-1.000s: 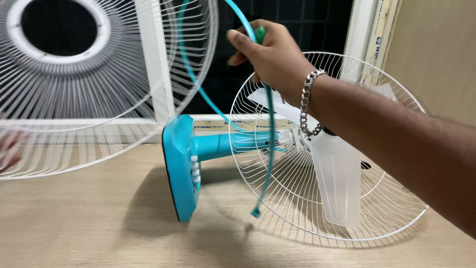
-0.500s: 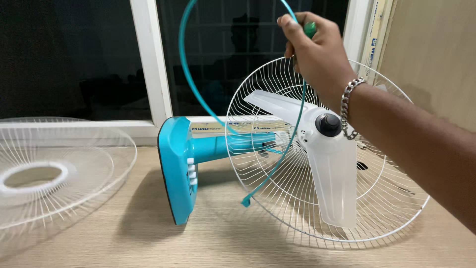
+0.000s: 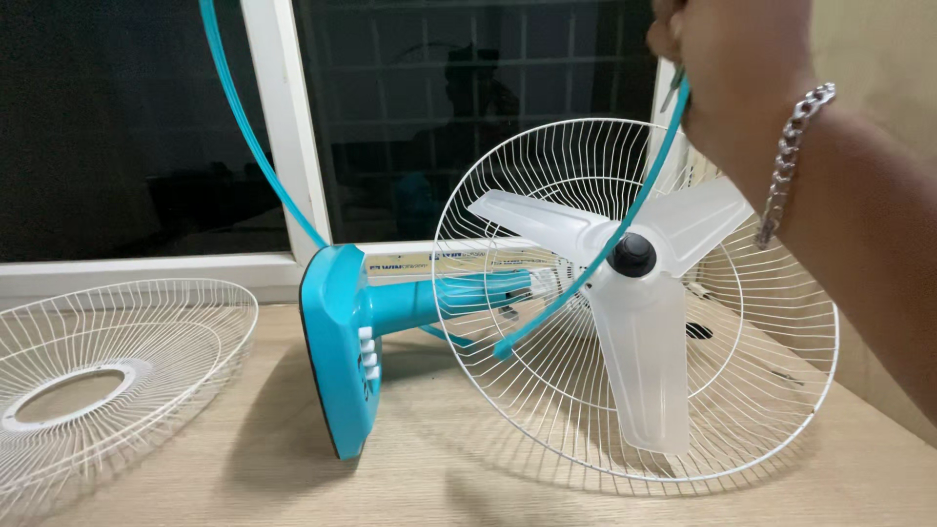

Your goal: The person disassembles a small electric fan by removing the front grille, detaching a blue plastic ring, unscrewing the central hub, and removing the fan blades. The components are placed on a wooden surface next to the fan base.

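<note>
Fan: turquoise plastic table fan (image 3: 342, 342) lying on its side, white wire rear guard (image 3: 781, 390) at 3 o'clock
Loose guard: white wire front grille (image 3: 146, 322) flat at 8 o'clock
Ring: thin turquoise plastic guard band (image 3: 586, 283)
Right hand (image 3: 732, 68): 1 o'clock, fingers pinching band
Left hand: unseen

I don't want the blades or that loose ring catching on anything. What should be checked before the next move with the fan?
1. Hold on ring: right hand is closed on the teal rim ring: ok.
2. Ring clear of fan: its free end hangs in front of the rear guard, crossing the black blade cap; touching or not: cannot tell.
3. Front guard out of the way: lies flat on the table, apart from the fan: ok.
4. Fan steady: lying on its side, teal base on edge: not ok.
5. Blades exposed: not ok.
6. Left hand: not in view: cannot tell.
</note>
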